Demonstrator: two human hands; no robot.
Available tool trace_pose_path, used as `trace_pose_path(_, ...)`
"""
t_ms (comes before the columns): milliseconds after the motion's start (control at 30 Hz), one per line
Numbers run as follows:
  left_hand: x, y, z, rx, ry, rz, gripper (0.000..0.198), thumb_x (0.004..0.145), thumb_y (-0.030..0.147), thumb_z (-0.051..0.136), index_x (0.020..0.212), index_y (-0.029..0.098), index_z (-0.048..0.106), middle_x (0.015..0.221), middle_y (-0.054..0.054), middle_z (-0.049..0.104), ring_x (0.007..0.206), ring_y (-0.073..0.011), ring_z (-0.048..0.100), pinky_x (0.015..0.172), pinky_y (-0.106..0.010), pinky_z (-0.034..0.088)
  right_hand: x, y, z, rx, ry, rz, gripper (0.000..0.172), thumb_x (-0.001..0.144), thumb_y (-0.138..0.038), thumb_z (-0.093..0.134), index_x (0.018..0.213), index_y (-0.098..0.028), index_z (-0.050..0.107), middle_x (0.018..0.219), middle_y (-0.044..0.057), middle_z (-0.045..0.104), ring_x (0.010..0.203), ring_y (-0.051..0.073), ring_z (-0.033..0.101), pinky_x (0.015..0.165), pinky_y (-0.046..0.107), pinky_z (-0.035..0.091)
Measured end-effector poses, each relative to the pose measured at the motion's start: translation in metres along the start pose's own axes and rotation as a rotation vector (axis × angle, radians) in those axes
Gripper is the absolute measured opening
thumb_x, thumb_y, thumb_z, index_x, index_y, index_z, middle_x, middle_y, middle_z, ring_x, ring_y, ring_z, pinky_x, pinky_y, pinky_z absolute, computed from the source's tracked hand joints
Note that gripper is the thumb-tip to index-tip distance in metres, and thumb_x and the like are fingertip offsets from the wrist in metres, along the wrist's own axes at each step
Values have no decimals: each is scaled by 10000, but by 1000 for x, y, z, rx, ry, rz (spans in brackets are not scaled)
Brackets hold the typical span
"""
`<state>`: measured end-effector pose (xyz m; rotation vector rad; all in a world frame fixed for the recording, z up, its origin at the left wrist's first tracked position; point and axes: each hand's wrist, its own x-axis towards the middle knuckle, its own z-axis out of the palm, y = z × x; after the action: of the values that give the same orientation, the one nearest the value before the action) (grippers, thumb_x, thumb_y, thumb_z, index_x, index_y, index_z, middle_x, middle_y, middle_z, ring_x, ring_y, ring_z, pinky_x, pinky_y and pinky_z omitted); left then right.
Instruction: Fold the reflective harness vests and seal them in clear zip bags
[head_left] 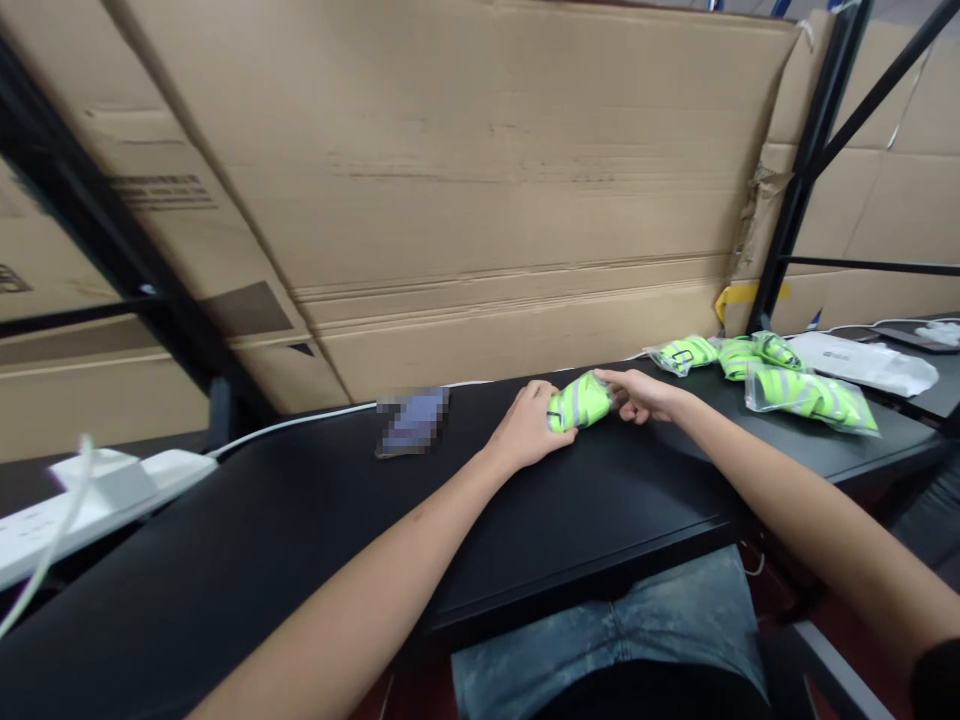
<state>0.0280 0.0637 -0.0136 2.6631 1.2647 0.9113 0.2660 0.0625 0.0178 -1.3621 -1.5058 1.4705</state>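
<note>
A small clear plastic bag (pixel 581 402) holds a folded neon-green reflective vest with grey stripes and a bit of black trim. It lies on the black table, between my two hands. My left hand (pixel 531 425) is wrapped round its left end, thumb at the near side and fingers at the far side. At the right end, my right hand (pixel 641 393) has its fingers bent, with the fingertips at the bag's edge; part of that grip is hidden. Several similar bagged vests (pixel 814 397) lie in a group farther right.
On the black table (pixel 300 540), a blurred-out flat item (pixel 412 422) lies left of my hands. A white power strip (pixel 105 495) with a cable occupies the left end. A white pouch (pixel 862 365) lies far right. Cardboard (pixel 480 180) and black metal posts (pixel 806 170) stand behind.
</note>
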Motion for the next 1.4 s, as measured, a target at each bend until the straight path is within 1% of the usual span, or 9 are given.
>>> trace_pose_path(200,0,2,-8,24,84,163,401,709,315,740,1041,199,548,1045,-69,620,979,-266,543,913,-415,487,2,7,-2,88,-152,24,451,699,-503,806,713,-188,485,560,-81,362,410,33,307,332,150,194)
trace_pose_path(367,-4,9,-20,36,183,333,449,712,247,747,1102,185,532,1095,-95,620,1008,-269,545,915,-422,491,2,8,-4,-47,-108,-142,308,716,-391,789,787,-141,622,560,-21,537,449,73,485,396,182,414)
trace_pose_path(467,-5,8,-22,50,258,391,497,728,254,749,1161,169,522,1150,-124,612,1069,-283,546,954,-436,482,-4,5,-2,-95,-120,-221,378,750,-407,759,998,-137,667,696,38,668,507,119,618,404,193,465)
trace_pose_path(633,-7,9,-26,158,277,460,491,793,307,715,1214,158,512,1195,-150,607,1092,-295,548,970,-446,477,-5,7,6,-11,-125,-273,445,723,-396,781,1061,-135,656,676,36,688,456,149,632,402,236,510)
trace_pose_path(833,6,5,-28,278,233,268,641,791,382,717,1339,177,455,1336,-157,549,1195,-332,514,1010,-470,445,7,16,14,110,125,-436,317,662,-396,817,661,-122,657,475,-11,560,362,75,478,351,198,383)
trace_pose_path(933,11,-13,-26,226,80,48,910,709,474,780,1447,177,338,1408,-172,482,1279,-354,474,1048,-493,423,10,16,27,68,224,-425,296,672,-384,806,651,-128,658,430,-17,537,355,69,452,354,193,348)
trace_pose_path(1033,7,-24,-26,143,-74,-22,1057,673,627,765,1491,178,269,1481,-189,408,1366,-372,398,1110,-525,356,13,16,40,2,283,-348,259,693,-357,782,661,-133,656,404,-17,526,347,85,453,348,202,355)
trace_pose_path(1200,1,-11,-26,87,-55,7,753,820,616,628,1422,231,388,1449,-123,460,1343,-321,425,1115,-484,356,14,17,38,-30,319,-293,227,725,-324,762,671,-137,646,392,-27,505,334,78,415,338,204,346)
trace_pose_path(1400,10,-18,-19,102,-126,23,858,696,512,785,1398,189,413,1365,-142,533,1260,-336,488,1048,-461,419,9,14,17,-38,117,-249,280,713,-336,804,660,-145,606,400,-35,471,353,68,394,348,204,324)
